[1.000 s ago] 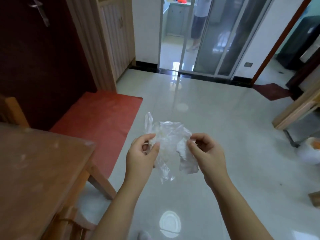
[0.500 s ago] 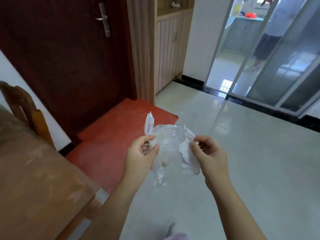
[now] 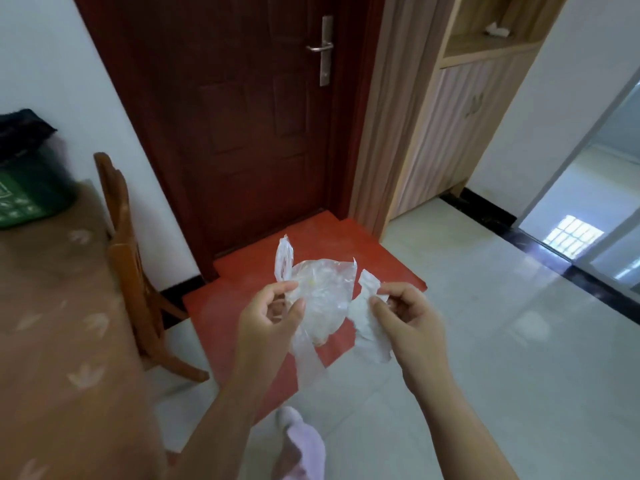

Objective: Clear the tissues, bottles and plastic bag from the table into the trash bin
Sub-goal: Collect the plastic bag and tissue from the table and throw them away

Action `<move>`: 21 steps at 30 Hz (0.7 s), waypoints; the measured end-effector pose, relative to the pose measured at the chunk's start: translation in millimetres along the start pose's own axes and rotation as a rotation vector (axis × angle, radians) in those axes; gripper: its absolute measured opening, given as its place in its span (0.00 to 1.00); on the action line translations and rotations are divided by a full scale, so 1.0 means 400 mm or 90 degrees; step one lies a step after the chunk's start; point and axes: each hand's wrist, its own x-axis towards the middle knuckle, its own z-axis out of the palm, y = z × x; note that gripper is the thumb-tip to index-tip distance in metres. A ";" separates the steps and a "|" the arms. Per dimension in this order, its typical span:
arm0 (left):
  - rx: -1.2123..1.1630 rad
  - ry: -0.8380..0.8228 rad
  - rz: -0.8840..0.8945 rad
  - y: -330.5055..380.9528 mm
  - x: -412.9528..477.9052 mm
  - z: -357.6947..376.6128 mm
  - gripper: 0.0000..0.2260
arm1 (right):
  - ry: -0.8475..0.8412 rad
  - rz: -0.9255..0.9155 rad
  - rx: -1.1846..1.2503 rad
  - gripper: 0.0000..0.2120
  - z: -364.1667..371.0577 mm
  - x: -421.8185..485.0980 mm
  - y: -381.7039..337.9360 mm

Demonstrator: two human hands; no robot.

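A crumpled clear plastic bag (image 3: 322,296) hangs in the air in front of me, over the floor. My left hand (image 3: 270,320) pinches its left side, with one handle sticking up above the fingers. My right hand (image 3: 408,320) pinches a white crumpled piece (image 3: 369,317), which looks like a tissue or the bag's other edge; I cannot tell which. The brown wooden table (image 3: 59,341) fills the lower left. A green bin with a black liner (image 3: 24,181) stands at the table's far left edge.
A wooden chair (image 3: 128,258) stands between the table and the dark red door (image 3: 242,126). A red mat (image 3: 311,271) lies before the door on the pale tiled floor. A wooden cabinet (image 3: 450,116) is to the right. My slippered foot (image 3: 304,445) shows below.
My view has swung left: the door, the chair and the green bin have come into sight, and the glass doors have slid off right. Both hands keep hold; they have drawn slightly apart.
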 end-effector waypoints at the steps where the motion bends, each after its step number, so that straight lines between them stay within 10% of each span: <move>1: 0.000 0.014 -0.003 -0.009 0.043 0.002 0.10 | -0.014 -0.001 -0.004 0.11 0.023 0.047 0.007; 21: 0.001 0.254 -0.035 -0.067 0.779 -0.140 0.10 | -0.272 -0.037 0.057 0.12 0.584 0.761 -0.014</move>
